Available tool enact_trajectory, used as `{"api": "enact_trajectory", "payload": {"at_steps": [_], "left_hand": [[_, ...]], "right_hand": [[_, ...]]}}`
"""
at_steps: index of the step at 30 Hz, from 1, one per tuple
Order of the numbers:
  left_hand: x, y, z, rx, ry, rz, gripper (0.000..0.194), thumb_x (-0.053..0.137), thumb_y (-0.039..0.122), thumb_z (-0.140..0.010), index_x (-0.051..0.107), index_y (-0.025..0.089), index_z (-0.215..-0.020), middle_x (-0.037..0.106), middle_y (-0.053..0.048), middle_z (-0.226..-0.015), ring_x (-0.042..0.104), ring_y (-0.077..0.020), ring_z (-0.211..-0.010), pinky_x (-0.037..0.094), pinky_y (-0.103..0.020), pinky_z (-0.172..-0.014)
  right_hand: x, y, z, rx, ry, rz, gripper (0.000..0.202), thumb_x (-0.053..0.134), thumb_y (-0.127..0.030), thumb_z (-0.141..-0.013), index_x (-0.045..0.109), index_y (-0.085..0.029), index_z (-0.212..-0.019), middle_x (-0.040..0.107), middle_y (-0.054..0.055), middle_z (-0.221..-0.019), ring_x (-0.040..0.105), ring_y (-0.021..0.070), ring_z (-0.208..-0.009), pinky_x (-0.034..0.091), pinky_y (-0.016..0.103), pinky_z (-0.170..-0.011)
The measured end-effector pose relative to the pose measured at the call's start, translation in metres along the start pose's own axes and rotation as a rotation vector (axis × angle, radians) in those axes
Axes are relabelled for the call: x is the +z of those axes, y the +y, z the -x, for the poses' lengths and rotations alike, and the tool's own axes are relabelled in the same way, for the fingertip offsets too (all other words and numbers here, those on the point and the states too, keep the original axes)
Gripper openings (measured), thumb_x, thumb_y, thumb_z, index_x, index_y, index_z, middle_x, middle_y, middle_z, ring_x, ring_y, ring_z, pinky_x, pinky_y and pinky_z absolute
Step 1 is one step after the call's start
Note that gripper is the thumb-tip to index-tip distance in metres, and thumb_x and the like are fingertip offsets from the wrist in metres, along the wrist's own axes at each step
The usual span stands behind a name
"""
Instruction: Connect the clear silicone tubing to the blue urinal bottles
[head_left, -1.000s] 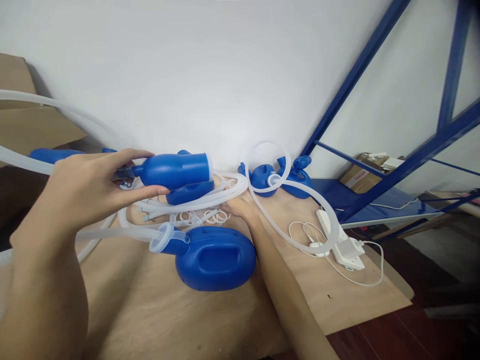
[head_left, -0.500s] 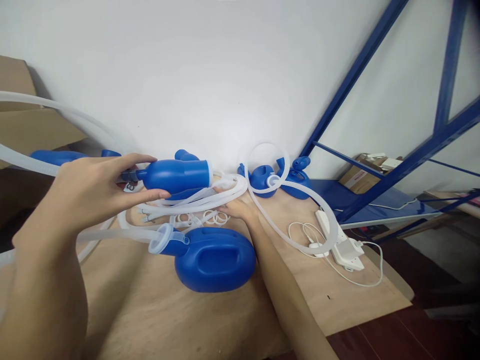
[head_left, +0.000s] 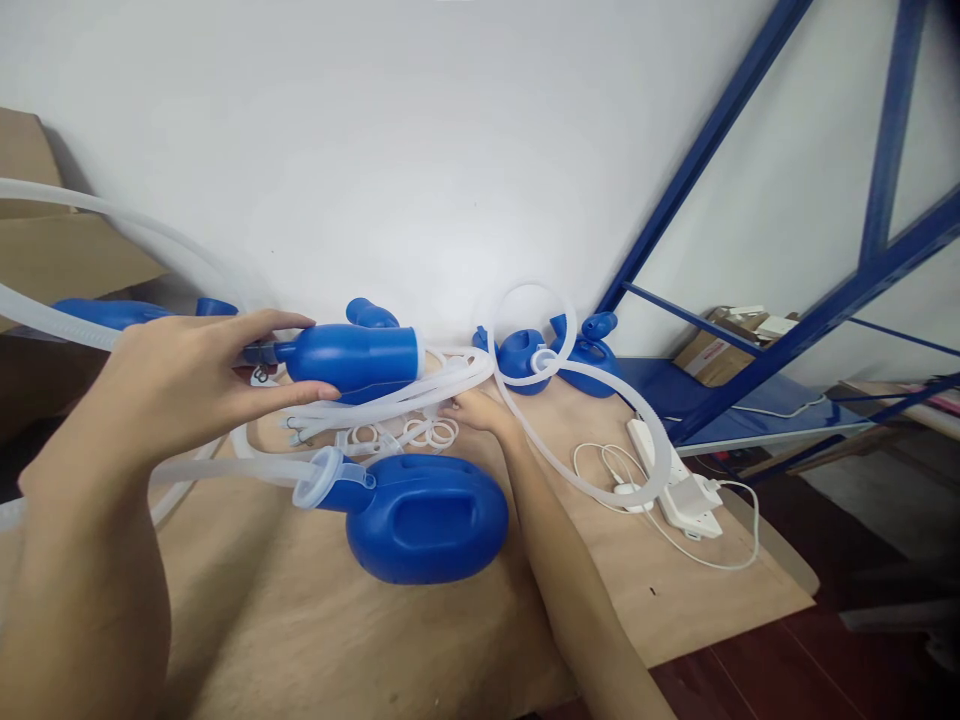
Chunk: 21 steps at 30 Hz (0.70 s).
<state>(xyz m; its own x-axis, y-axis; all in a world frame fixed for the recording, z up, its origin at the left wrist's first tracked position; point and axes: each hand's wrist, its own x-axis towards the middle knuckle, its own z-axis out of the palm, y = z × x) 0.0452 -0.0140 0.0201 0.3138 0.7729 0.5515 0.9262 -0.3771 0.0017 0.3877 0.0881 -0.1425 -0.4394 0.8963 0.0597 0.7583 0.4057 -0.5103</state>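
Observation:
My left hand (head_left: 195,365) holds a blue urinal funnel (head_left: 352,355) by its narrow end, thumb below and fingers above, with its wide pale-rimmed mouth facing right. A small white tag marked 8 (head_left: 262,376) shows by the thumb. My right hand (head_left: 474,410) is closed beside a bundle of white tubes (head_left: 405,397), fingertips pinched; what they hold is too small to name. White rings (head_left: 431,433) lie just left of it. Nearest to me, a blue urinal bottle (head_left: 427,520) lies on its side, its white cap (head_left: 319,478) joined to a tube.
More blue urinal bottles (head_left: 523,362) stand along the wall, with a looped white tube (head_left: 651,432). A white power strip (head_left: 679,490) with cables lies on the right of the wooden table (head_left: 262,620). A blue shelf rack (head_left: 780,350) is beyond; a cardboard box (head_left: 75,250) is at left.
My right hand has drawn back slightly from behind the tubes, and its fingers are now curled. The left hand still holds the urinal funnel. The view has shifted slightly.

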Motion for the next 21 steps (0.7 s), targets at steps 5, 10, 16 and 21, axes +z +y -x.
{"api": "enact_trajectory", "payload": {"at_steps": [5,10,16,21], "left_hand": [[0.0,-0.001,0.0,-0.029,-0.045,0.001,0.094,0.04,0.098,-0.081,0.072,0.027,-0.133,0.073,-0.003,-0.075,0.068,-0.0287,-0.072,0.035,-0.029,-0.064],[-0.001,0.006,-0.003,-0.015,-0.115,-0.019,0.083,0.048,0.089,-0.086,0.069,0.026,-0.136,0.077,-0.005,-0.086,0.07,-0.0303,-0.078,0.038,-0.03,-0.065],[0.013,0.024,-0.006,0.077,-0.111,0.096,0.075,0.051,0.081,-0.09,0.069,0.026,-0.138,0.081,-0.008,-0.103,0.075,-0.0324,-0.089,0.045,-0.034,-0.067],[0.027,0.047,-0.003,0.246,0.086,0.306,0.073,0.052,0.081,-0.092,0.073,0.021,-0.126,0.082,-0.01,-0.108,0.076,-0.0276,-0.08,0.052,-0.036,-0.069]], "right_hand": [[-0.044,-0.001,0.023,0.066,-0.12,-0.062,0.055,0.074,-0.018,-0.089,0.064,-0.01,-0.143,0.072,0.018,-0.133,0.071,0.0285,-0.112,0.056,0.041,-0.101],[-0.1,-0.008,0.078,0.136,-0.209,-0.156,0.042,0.066,-0.025,-0.093,0.073,-0.02,-0.135,0.072,0.012,-0.136,0.07,0.0289,-0.112,0.056,0.042,-0.099],[-0.129,-0.052,0.116,-0.15,0.218,-0.68,0.029,0.066,-0.049,-0.091,0.075,-0.021,-0.097,0.071,0.005,-0.092,0.067,0.0214,-0.078,0.055,0.035,-0.073],[-0.104,-0.104,0.084,-0.529,0.602,-0.887,0.044,0.059,-0.065,-0.089,0.051,-0.026,-0.07,0.048,0.001,-0.073,0.054,0.0209,-0.068,0.055,0.039,-0.069]]}}
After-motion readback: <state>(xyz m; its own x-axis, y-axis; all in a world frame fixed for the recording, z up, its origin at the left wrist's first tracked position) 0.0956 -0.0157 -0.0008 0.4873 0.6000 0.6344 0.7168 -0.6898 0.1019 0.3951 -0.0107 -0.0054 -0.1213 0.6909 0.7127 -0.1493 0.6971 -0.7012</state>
